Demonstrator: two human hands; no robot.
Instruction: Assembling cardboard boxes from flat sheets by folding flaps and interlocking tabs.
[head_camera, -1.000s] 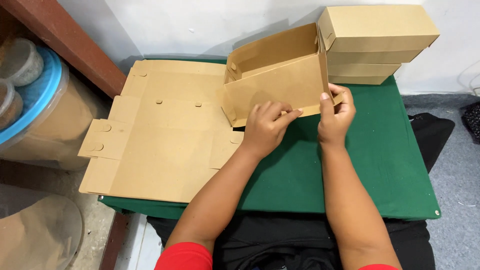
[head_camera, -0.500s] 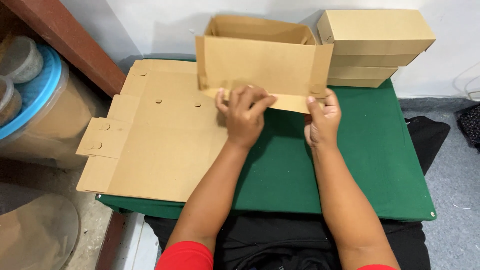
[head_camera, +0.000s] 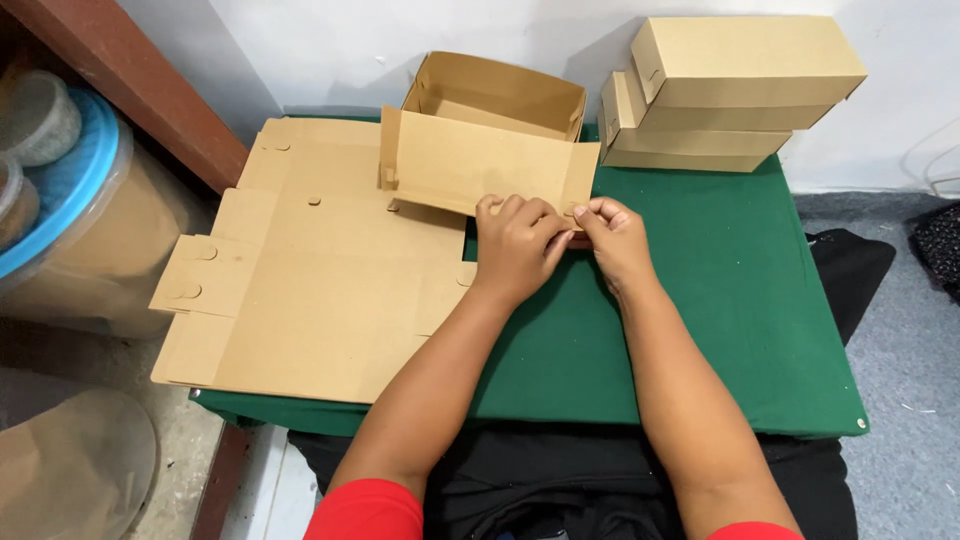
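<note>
A half-folded brown cardboard box (head_camera: 487, 120) stands at the back of the green table (head_camera: 740, 300), its tray open upward and its lid flap (head_camera: 470, 165) hanging forward. My left hand (head_camera: 516, 240) and my right hand (head_camera: 611, 232) meet at the flap's front right edge, fingers pinching the cardboard there. A stack of flat unfolded box blanks (head_camera: 300, 280) lies on the left of the table, touching the box and reaching past the table's left edge.
Two closed cardboard boxes (head_camera: 730, 90) are stacked at the back right against the white wall. Left of the table stands a tan drum with a blue lid (head_camera: 70, 190) and a brown wooden beam (head_camera: 140, 80). A dark bag lies on the floor at right.
The box has been turned and set down farther back, with its lid flap lowered forward. Both hands have come together at the flap's front right edge.
</note>
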